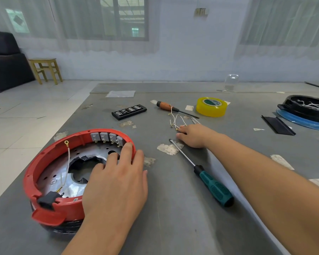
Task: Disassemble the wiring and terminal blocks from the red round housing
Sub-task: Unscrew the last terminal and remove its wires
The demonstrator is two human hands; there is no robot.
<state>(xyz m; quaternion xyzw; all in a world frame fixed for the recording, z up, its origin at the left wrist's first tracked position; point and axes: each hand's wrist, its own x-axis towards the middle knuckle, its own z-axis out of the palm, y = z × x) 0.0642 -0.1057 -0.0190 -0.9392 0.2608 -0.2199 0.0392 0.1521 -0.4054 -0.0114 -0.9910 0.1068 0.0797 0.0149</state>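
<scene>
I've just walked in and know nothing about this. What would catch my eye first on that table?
The red round housing at the near left stands out, with grey terminal blocks along its far inner wall and the left hand resting on its rim. Right of it a green-handled screwdriver lies on the grey table, and the right hand rests by a bunch of loose wires. Behind them sits a bright yellow tape roll.

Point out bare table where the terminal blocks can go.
Bare patch between the red housing and the green screwdriver, in front of the left hand. Crowded around the right hand: loose wires, orange screwdriver, yellow tape.
</scene>
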